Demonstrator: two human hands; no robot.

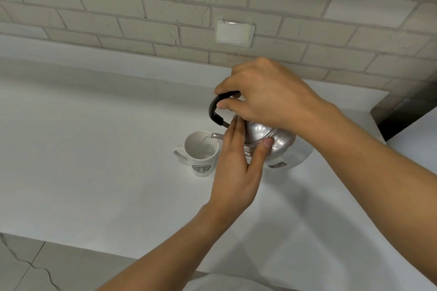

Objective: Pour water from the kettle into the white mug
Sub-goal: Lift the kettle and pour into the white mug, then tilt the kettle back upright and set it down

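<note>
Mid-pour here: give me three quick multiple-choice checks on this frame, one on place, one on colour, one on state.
1. The white mug stands where, in the image, relative to the kettle?
A left
B right
C behind

2. The kettle handle is
A red
B black
C white

3. The kettle is
A upright on the counter
B tilted, spout over the mug
C lying on its side

Answers: 1 A, the mug sits left of the kettle body. 2 B, the handle's curved grip is dark. 3 B, the right hand holds the handle, the left hand steadies the body, and the spout reaches over the rim.
</note>
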